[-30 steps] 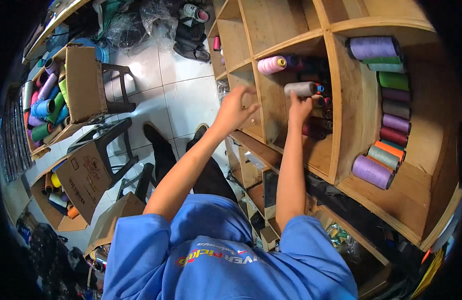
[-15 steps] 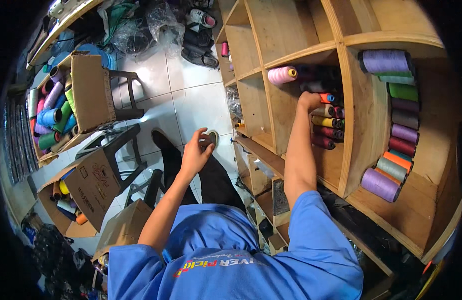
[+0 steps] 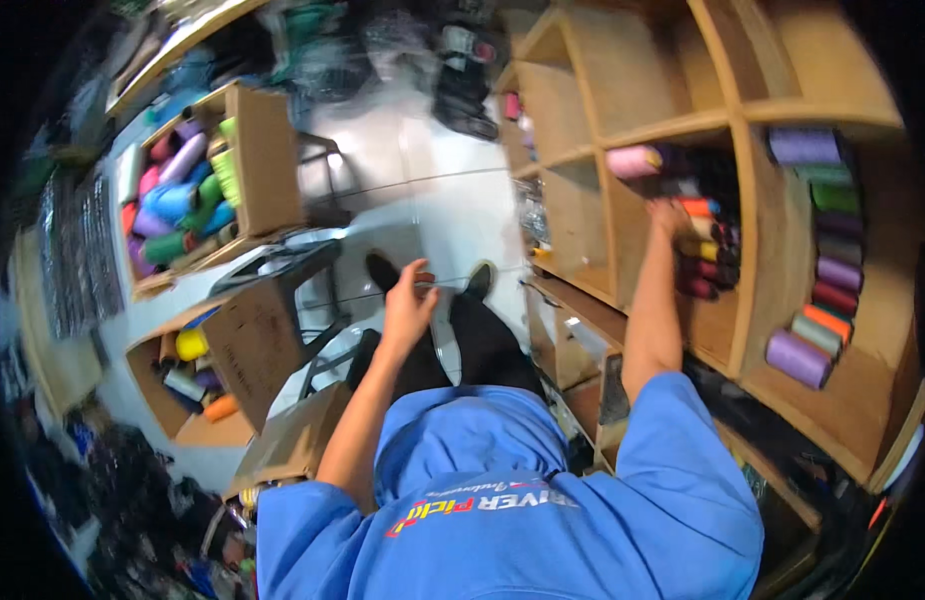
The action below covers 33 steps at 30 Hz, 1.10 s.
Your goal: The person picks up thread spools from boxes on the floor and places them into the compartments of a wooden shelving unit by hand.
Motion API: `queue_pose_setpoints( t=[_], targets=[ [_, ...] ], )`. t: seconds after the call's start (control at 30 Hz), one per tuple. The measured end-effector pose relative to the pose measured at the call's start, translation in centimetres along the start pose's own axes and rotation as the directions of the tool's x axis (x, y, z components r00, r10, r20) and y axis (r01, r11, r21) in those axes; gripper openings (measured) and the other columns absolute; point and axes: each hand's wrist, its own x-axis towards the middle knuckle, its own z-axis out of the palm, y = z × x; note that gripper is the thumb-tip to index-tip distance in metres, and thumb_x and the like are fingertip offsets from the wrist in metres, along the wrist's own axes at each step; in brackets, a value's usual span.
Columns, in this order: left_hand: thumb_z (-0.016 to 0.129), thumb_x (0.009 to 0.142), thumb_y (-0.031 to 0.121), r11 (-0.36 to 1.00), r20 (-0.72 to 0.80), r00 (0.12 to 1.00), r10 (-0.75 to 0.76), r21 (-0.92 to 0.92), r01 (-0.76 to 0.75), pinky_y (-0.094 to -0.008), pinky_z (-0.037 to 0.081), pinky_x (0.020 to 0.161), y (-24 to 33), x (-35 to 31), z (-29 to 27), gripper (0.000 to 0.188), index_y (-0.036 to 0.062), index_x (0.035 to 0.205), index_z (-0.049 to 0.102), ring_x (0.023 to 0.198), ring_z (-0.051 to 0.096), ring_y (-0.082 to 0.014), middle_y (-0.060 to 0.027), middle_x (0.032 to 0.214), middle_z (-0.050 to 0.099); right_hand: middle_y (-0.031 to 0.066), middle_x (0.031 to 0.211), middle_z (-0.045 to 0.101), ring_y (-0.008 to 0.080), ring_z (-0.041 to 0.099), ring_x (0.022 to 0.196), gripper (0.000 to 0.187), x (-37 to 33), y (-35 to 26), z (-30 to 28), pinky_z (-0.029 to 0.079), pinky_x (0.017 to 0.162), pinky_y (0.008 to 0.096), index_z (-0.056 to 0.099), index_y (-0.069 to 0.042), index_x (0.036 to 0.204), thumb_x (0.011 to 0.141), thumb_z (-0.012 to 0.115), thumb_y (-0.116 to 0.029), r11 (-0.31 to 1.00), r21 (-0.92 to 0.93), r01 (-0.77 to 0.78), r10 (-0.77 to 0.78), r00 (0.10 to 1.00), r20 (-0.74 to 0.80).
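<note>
My right hand (image 3: 670, 215) reaches into a middle cubby of the wooden shelf (image 3: 752, 240) and rests against a stack of thread spools (image 3: 704, 255) in orange, yellow and dark red. Its fingers are hidden among them. A pink spool (image 3: 632, 160) lies above it in the same cubby. My left hand (image 3: 410, 300) hangs free over the floor near my knees, fingers apart, holding nothing. The neighbouring cubby to the right holds a column of spools (image 3: 832, 260), a purple one (image 3: 802, 145) on top and a lilac one (image 3: 797, 358) at the bottom.
Two open cardboard boxes with coloured spools stand at the left, one higher (image 3: 182, 190) and one lower (image 3: 197, 370). A dark stool frame (image 3: 302, 270) stands between them and my legs. White tiled floor (image 3: 432, 200) lies ahead. Lower shelf cubbies (image 3: 572, 350) are by my right knee.
My left hand dropped from the shelf to above my knees and spread its fingers. My right hand moved deeper into the cubby; the pale spool it held a second ago is no longer seen.
</note>
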Motion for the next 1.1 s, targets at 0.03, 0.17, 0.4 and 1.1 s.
queue_pose_setpoints(
  t=[0.03, 0.17, 0.4, 1.1],
  targets=[
    [0.06, 0.078, 0.002, 1.0, -0.012, 1.0, 0.023, 0.013, -0.023, -0.033, 0.052, 0.071, 0.2, 0.0, -0.2, 0.043, 0.0038, 0.119, 0.047, 0.079, 0.065, -0.0242, -0.0142, 0.095, 0.064, 0.0231, 0.077, 0.062, 0.0287, 0.065, 0.066, 0.014, 0.3, 0.5, -2.4, 0.056, 0.06, 0.0357, 0.057, 0.009, 0.091, 0.079, 0.051, 0.004, 0.962, 0.262, -0.083, 0.035, 0.982, 0.186],
    [0.059, 0.076, 0.004, 0.999, -0.106, 0.994, -0.018, 0.024, 0.021, -0.0332, 0.05, 0.068, 2.8, -2.9, -4.8, 0.031, 0.0034, 0.107, 0.056, 0.074, 0.063, -0.0242, -0.0136, 0.089, 0.061, 0.0146, 0.085, 0.064, 0.0217, 0.064, 0.07, 0.016, -12.4, 1.9, 3.7, 0.052, 0.057, 0.0296, 0.058, 0.003, 0.088, 0.089, 0.051, -0.011, 0.947, -0.306, 0.098, -0.027, 0.973, 0.227],
    [0.057, 0.076, -0.001, 0.985, -0.687, 0.709, 0.159, 0.061, -0.161, -0.0267, 0.043, 0.058, 7.1, -8.5, -16.7, 0.018, 0.002, 0.093, 0.061, 0.065, 0.054, -0.0162, -0.0076, 0.075, 0.053, 0.0119, 0.09, 0.065, 0.0182, 0.064, 0.069, 0.021, -28.6, 8.2, 13.1, 0.05, 0.053, 0.0271, 0.059, 0.002, 0.102, 0.087, 0.052, -0.011, 0.779, -0.562, 0.278, 0.347, 0.554, 0.757],
    [0.076, 0.067, 0.034, 0.652, -0.628, 0.178, -0.758, -0.715, 0.252, -0.0334, 0.047, 0.055, -12.2, -7.0, -35.3, 0.039, -0.0029, 0.074, 0.064, 0.063, 0.058, -0.0192, -0.0091, 0.072, 0.061, 0.0134, 0.09, 0.067, 0.0162, 0.065, 0.073, 0.024, -48.3, 1.3, 28.5, 0.051, 0.066, 0.0279, 0.059, 0.001, 0.108, 0.086, 0.053, -0.009, 0.712, -0.337, 0.616, 0.429, -0.001, 0.903]
  ],
)
